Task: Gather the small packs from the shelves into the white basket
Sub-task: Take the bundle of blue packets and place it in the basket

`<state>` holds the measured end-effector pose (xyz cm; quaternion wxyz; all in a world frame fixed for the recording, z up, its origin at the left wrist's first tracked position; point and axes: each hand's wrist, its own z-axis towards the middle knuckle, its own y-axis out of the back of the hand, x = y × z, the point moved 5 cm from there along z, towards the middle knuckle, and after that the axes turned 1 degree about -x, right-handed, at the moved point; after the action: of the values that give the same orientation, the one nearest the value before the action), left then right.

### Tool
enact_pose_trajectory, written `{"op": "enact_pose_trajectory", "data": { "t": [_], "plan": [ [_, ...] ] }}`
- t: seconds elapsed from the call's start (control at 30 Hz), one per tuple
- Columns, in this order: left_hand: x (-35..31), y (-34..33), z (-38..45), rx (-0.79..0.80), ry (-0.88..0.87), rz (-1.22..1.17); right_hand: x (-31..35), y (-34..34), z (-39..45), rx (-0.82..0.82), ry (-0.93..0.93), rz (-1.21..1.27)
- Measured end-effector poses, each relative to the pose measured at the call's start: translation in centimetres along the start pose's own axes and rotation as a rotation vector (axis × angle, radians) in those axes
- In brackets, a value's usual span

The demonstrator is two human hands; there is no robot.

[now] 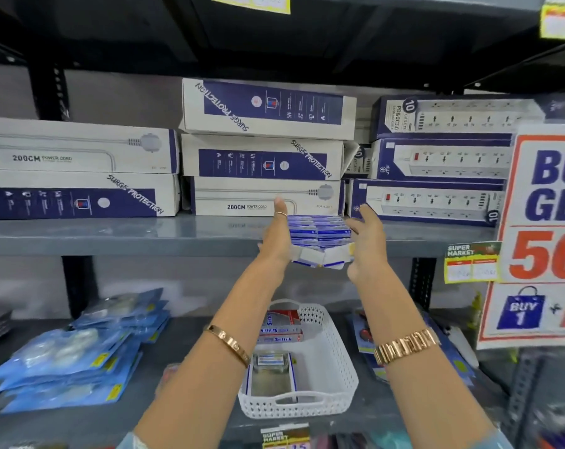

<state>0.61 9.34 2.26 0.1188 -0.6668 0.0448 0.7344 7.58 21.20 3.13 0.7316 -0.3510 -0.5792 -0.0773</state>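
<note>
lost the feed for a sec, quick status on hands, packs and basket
Left hand and right hand open, flanking the stack of small packs at the shelf edge. White basket below, partly filled. Path looks clear.

Both forearms rise from the bottom of the frame toward its centre, nearly parallel and bare. The left hand sits just left of centre, palm turned inward, fingers straight and pointing up, a ring on one finger and a thin bangle on the wrist. The right hand faces it, palm inward, fingers spread and loosely curved, a link watch on the wrist.
</note>
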Motion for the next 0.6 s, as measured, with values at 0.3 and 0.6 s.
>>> {"op": "enact_pose_trajectory", "data": {
  "t": [0.3, 0.6],
  "plan": [
    [0.6, -0.2, -6.1, 0.139, -0.061, -0.287, -0.4, 2.2, -5.6, 0.068, -0.037, 0.153],
    [5.9, 0.3, -7.2, 0.104, 0.070, -0.391, -6.1, 4.8, -4.5, 0.057, -0.082, 0.158]
  ]
}}
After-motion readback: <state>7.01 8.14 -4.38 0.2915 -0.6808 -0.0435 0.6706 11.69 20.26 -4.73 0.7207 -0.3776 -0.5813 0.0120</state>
